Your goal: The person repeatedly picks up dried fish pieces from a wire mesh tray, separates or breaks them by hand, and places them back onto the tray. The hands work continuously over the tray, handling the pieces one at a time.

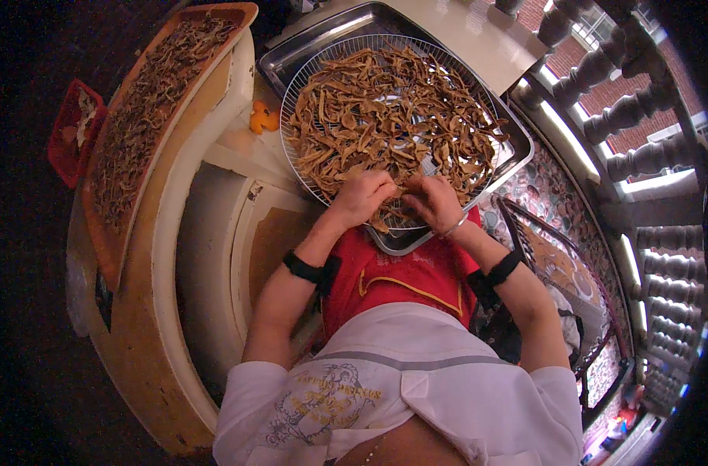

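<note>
A round wire rack lies in a steel tray and is covered with several dried brown strips. My left hand rests on the near edge of the rack with its fingers curled over some strips. Right beside it, my right hand pinches strips at the same near edge, a thin bangle on its wrist. Both forearms carry a black band. What lies under the fingers is hidden.
A long orange tray heaped with darker dried strips rests on a curved white ledge at left. A small red tray sits farther left. An orange scrap lies beside the steel tray. A balustrade runs along the right.
</note>
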The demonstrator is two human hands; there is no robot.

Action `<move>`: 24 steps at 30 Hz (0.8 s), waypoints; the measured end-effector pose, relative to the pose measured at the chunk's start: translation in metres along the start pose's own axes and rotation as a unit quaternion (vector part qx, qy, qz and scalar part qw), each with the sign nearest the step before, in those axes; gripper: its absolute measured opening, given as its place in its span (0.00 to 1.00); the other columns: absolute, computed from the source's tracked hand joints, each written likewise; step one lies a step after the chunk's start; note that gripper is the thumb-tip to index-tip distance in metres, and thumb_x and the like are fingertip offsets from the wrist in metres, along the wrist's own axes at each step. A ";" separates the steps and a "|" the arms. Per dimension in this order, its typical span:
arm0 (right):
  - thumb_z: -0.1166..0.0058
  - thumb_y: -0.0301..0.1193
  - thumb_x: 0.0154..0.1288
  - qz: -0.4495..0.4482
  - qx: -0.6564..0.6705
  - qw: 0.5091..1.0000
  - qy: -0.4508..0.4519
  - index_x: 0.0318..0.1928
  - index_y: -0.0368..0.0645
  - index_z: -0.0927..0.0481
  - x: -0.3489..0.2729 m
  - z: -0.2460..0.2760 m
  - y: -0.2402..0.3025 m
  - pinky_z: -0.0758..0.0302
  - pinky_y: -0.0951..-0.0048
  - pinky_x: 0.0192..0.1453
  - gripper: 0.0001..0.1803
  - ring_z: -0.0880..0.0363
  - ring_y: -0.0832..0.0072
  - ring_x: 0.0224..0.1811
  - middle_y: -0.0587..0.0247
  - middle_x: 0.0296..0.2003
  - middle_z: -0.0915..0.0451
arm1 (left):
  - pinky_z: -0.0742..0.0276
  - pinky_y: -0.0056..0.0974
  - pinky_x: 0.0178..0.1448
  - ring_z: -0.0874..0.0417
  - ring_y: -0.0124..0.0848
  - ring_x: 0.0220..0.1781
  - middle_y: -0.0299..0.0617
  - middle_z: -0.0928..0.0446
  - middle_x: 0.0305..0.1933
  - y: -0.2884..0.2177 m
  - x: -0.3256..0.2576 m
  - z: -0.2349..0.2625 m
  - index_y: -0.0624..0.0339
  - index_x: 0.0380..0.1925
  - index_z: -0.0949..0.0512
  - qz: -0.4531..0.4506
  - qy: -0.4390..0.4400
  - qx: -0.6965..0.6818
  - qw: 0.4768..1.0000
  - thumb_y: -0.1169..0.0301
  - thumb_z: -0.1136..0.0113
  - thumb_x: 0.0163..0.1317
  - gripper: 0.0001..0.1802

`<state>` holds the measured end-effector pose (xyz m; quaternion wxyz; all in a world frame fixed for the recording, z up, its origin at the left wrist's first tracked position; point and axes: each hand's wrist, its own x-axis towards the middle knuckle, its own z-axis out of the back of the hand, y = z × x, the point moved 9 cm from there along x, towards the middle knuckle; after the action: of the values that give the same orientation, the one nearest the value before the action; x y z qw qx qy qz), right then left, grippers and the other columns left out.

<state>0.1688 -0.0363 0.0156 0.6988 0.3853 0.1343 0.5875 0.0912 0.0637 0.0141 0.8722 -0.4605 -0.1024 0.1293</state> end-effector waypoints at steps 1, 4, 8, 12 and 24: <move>0.46 0.34 0.59 0.013 -0.003 1.000 -0.007 0.46 0.46 0.27 0.000 0.001 0.001 0.34 0.62 0.48 0.15 0.24 0.62 0.44 0.58 0.40 0.22 | 0.30 0.44 0.39 0.24 0.46 0.36 0.48 0.26 0.30 -0.001 0.000 0.000 0.62 0.29 0.26 -0.001 0.000 0.012 1.000 0.65 0.47 0.59 0.10; 0.45 0.35 0.58 0.049 -0.019 0.998 -0.017 0.46 0.45 0.27 -0.002 0.001 0.002 0.34 0.62 0.46 0.16 0.24 0.62 0.43 0.59 0.40 0.23 | 0.30 0.44 0.39 0.24 0.46 0.36 0.49 0.26 0.30 -0.005 0.000 -0.001 0.62 0.29 0.26 -0.015 0.002 0.035 0.999 0.65 0.49 0.60 0.11; 0.43 0.36 0.56 0.080 -0.063 0.995 -0.002 0.45 0.46 0.27 -0.001 0.000 0.010 0.34 0.63 0.44 0.17 0.25 0.63 0.42 0.60 0.39 0.23 | 0.30 0.45 0.40 0.24 0.47 0.37 0.49 0.26 0.30 -0.008 -0.001 -0.004 0.63 0.29 0.25 -0.047 0.012 0.038 0.998 0.66 0.50 0.61 0.11; 0.43 0.37 0.56 0.109 -0.094 0.989 -0.023 0.46 0.46 0.26 -0.003 0.001 0.014 0.34 0.64 0.43 0.18 0.24 0.65 0.42 0.62 0.39 0.23 | 0.30 0.44 0.40 0.24 0.47 0.37 0.49 0.25 0.31 -0.010 0.000 -0.005 0.62 0.30 0.25 -0.033 0.028 0.030 0.999 0.66 0.49 0.60 0.11; 0.44 0.32 0.57 0.076 -0.118 0.989 -0.038 0.44 0.45 0.25 -0.002 -0.001 0.010 0.33 0.65 0.47 0.14 0.24 0.65 0.39 0.62 0.35 0.22 | 0.28 0.42 0.41 0.22 0.44 0.37 0.46 0.24 0.32 -0.028 -0.002 0.001 0.60 0.34 0.24 -0.080 -0.029 0.086 0.993 0.64 0.42 0.57 0.11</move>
<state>0.1600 -0.0379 0.0212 0.6975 0.3315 0.0079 0.6353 0.0924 0.0490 0.0378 0.9130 -0.3697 -0.1527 0.0805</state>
